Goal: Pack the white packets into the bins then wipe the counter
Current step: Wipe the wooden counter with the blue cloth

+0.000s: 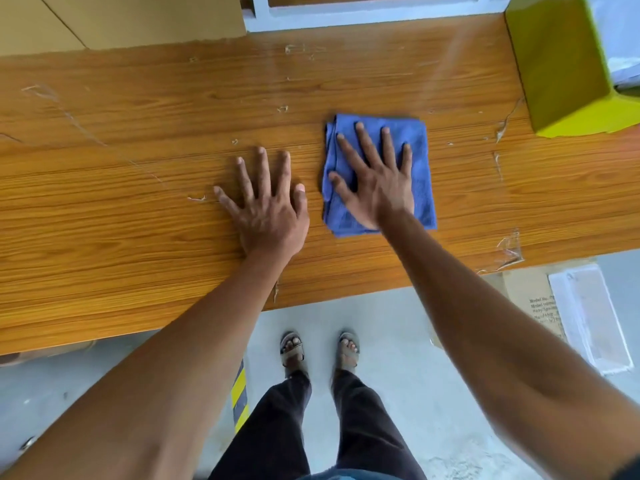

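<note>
A folded blue cloth (420, 161) lies on the wooden counter (121, 174), right of centre. My right hand (377, 178) presses flat on the cloth with its fingers spread. My left hand (268, 206) rests flat on the bare wood just left of the cloth, fingers straight. A yellow-green bin (557, 67) stands at the counter's far right, with white packets (620, 39) showing inside it.
Torn strips of clear tape are stuck to the counter top and its right edge. Cardboard (114, 19) leans behind the counter at the far left. On the floor at right lie a printed carton (535, 303) and a clear plastic tray (588, 317). My feet stand below the counter's near edge.
</note>
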`<state>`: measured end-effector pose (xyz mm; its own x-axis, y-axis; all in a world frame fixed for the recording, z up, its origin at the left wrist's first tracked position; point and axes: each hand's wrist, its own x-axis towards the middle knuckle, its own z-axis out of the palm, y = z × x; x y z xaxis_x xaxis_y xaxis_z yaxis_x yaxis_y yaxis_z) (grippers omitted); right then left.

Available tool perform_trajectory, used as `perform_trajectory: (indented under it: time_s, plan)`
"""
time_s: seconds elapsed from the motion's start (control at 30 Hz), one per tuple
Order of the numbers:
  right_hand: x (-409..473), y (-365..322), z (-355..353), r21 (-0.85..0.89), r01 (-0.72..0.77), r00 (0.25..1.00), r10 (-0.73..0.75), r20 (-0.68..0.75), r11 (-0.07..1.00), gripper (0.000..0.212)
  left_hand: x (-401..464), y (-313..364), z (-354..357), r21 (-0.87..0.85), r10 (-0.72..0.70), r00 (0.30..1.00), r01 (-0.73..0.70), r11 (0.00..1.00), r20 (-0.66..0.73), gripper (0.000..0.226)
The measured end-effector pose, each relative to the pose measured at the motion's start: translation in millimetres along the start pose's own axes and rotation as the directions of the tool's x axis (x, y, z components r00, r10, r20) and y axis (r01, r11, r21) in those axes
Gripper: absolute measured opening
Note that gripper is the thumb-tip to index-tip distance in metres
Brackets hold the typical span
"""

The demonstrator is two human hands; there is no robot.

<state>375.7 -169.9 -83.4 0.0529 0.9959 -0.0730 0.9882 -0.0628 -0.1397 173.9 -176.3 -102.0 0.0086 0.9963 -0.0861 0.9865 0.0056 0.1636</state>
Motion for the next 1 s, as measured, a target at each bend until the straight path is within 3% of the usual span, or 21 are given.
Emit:
perform_trajectory:
  time_s: [0.17, 0.4, 0.77, 1.0]
  plan:
    - [34, -3, -2, -0.013, -0.006, 1.000, 0.006, 0.017, 1.000, 0.076, 1, -2, 0, 0.016, -0.001, 1.000, 0.001, 1.000, 0.015, 0.063]
    - [-90, -6, 8, -0.003, 0.056, 0.998, -0.056, 0.033, 0.998, 0.075, 0, 0, -7, 0.027, 0.003, 1.000, -0.003, 1.000, 0.019, 0.064]
    - [87, 10, -5, 0.014, 0.100, 0.994, -0.100, 0.044, 0.995, 0.079, 0, 3, 1, 0.062, -0.023, 0.998, 0.026, 0.998, -0.053, 0.060]
    - [-36, 12, 10, 0.046, 0.167, 0.986, -0.167, 0.001, 0.985, 0.075, 0, 1, 0, 0.065, -0.014, 0.999, 0.017, 0.998, -0.047, 0.061]
